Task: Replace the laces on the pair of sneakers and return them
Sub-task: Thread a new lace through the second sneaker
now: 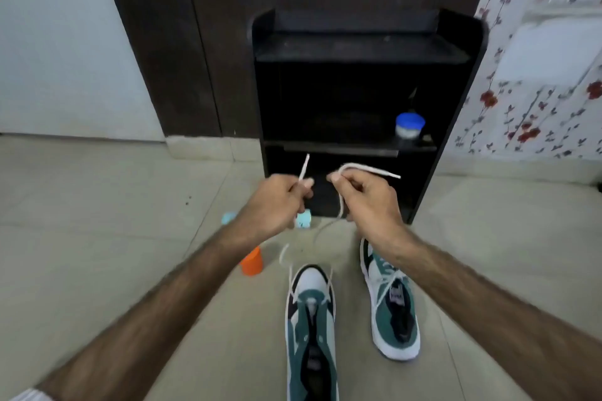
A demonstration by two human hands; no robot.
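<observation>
I see both hands raised over the tiled floor (pixel 97 205), in front of a low black shelf unit (pixel 358 52) that fills the middle of my view and stands against a dark wooden door (pixel 195 42). My left hand (pixel 277 202) has its fingers curled round one end of the white lace (pixel 341 202), whose stiff tip pokes up above the knuckles; my right hand (pixel 368 198) pinches the other end, which arcs over the fingers in a flat, woven loop and hangs down between the hands toward the shoes. The near sneaker (pixel 311 329), teal and white with black trim and a smooth rounded toe, lies under my forearms with the lace threaded only through its lowest eyelets. The second sneaker (pixel 391 303) sits just beside it to the right, partly hidden by my right wrist, with white lace crossed over its tongue. An orange plastic cup (pixel 252 261) stands by my left forearm, and something small and pale blue (pixel 304 217) is half covered by my left hand; I cannot tell what it is. A round tub with a blue lid (pixel 409 125) rests on the middle shelf, at its right end. Floral wallpaper (pixel 537 42) covers the wall on the right
</observation>
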